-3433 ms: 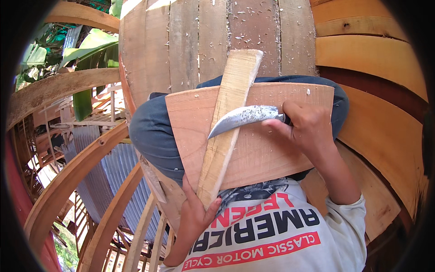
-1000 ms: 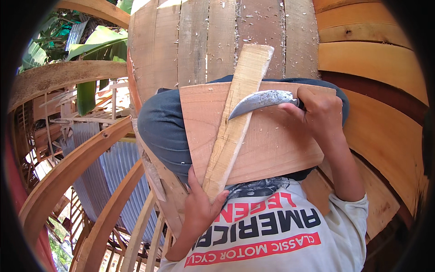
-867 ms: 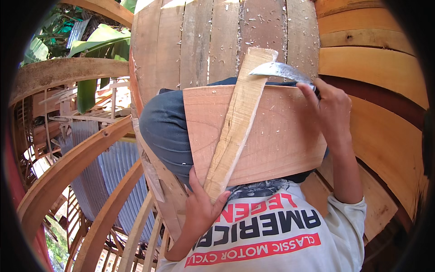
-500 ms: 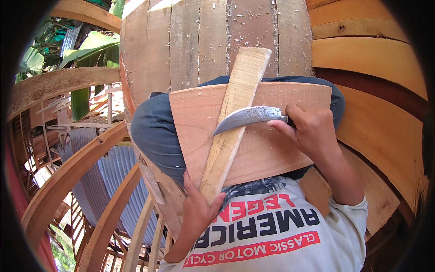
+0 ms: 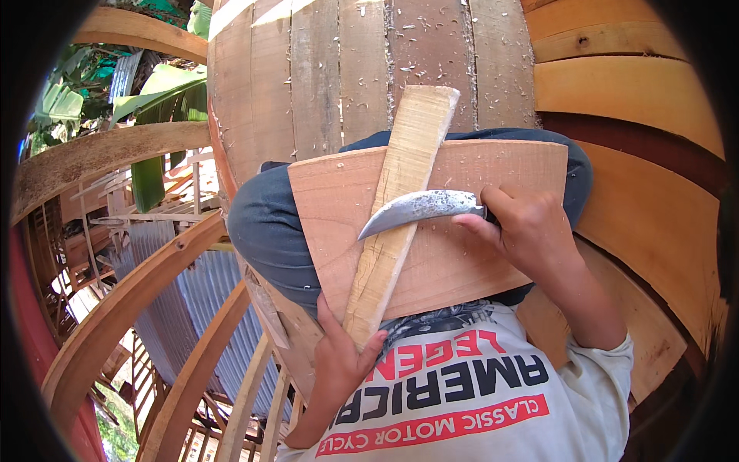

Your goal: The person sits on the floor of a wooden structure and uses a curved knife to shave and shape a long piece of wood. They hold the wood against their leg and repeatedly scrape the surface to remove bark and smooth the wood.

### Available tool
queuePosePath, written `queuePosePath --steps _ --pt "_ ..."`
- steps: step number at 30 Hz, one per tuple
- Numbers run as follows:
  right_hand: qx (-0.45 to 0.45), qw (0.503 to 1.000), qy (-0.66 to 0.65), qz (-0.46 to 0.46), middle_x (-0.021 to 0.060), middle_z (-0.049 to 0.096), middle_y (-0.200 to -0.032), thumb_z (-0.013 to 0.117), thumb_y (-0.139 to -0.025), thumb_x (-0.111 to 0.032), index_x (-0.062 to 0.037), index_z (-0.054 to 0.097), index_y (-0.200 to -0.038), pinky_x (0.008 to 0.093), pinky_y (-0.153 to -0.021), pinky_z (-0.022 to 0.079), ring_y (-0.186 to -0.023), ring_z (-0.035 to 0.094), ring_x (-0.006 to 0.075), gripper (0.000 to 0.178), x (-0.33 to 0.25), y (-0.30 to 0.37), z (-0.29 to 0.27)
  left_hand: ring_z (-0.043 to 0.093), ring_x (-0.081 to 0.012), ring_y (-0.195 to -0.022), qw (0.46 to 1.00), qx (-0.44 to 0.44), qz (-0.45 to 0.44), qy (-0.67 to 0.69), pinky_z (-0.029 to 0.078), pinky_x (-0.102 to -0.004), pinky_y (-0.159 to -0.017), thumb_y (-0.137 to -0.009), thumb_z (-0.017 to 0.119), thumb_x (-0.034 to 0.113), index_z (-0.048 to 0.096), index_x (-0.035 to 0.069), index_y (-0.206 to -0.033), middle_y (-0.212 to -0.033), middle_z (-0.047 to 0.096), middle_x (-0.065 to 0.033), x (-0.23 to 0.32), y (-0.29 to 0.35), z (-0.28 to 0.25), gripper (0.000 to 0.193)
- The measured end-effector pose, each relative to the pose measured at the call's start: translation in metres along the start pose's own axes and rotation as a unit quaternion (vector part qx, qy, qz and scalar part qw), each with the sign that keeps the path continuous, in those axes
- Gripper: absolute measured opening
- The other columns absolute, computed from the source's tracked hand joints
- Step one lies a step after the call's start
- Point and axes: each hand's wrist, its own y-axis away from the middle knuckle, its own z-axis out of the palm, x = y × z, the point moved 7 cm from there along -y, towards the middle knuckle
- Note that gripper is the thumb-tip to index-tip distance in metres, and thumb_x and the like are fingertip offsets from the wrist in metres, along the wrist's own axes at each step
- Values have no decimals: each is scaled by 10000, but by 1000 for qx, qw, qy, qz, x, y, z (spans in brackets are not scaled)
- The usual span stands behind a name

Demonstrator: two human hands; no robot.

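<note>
Across my lap lies a wide reddish wooden board [image 5: 477,262]. A narrow pale wooden strip [image 5: 412,146] rests slantwise on top of it, its far end sticking out past the board's far edge. My left hand [image 5: 344,350] grips the strip's near end, thumb on one side and fingers on the other. Closed round the handle of a curved knife [image 5: 419,208] is my right hand [image 5: 527,223]; the handle is mostly hidden in the fist. The blade lies across the middle of the strip, tip pointing left, its metal dark-spotted.
Beyond my knees, a plank floor [image 5: 315,85] is scattered with wood shavings. Curved wooden ribs [image 5: 138,316] stand at the left, with corrugated metal sheets [image 5: 223,308] and banana leaves [image 5: 165,100] outside them. Broad orange-brown planks [image 5: 639,208] form the right side.
The knife has slid slightly toward me along the strip, and its blade is tilted differently, showing more of its spotted face. My left hand keeps its hold on the strip.
</note>
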Motion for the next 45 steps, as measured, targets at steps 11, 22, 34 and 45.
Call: queuePosePath --steps 11,22,34,45 --pt "61 997 31 27 127 521 -506 636 -829 -544 -53 546 -614 372 -432 427 -438 559 275 544 13 -1 -31 649 -477 -811 1000 -6 -17 1 525 -462 -652 -839 632 524 62 -94 -1424 -886 620 -342 -2 2 2 1024" --pt "121 982 64 133 135 519 -506 634 -822 -567 -19 645 -680 374 -451 426 -480 563 289 566 77 -22 -13 634 -493 -862 1000 8 3 22 520 -463 -703 -865 618 472 61 -90 -1425 -969 597 -367 4 4 0 969" --pt "117 992 54 7 129 535 -493 602 -802 -638 -51 587 -585 376 -443 448 -450 570 299 626 24 -26 4 633 -498 -844 1000 -2 -7 14 510 -481 -702 -856 634 451 58 -105 -1420 -934 600 -373 6 2 0 979" --pt "62 998 27 15 134 531 -505 665 -774 -598 -34 644 -643 363 -452 423 -459 558 281 579 15 -8 -6 633 -487 -894 998 25 50 34 519 -453 -729 -850 639 470 34 -110 -1419 -1018 575 -385 4 -1 3 1013"
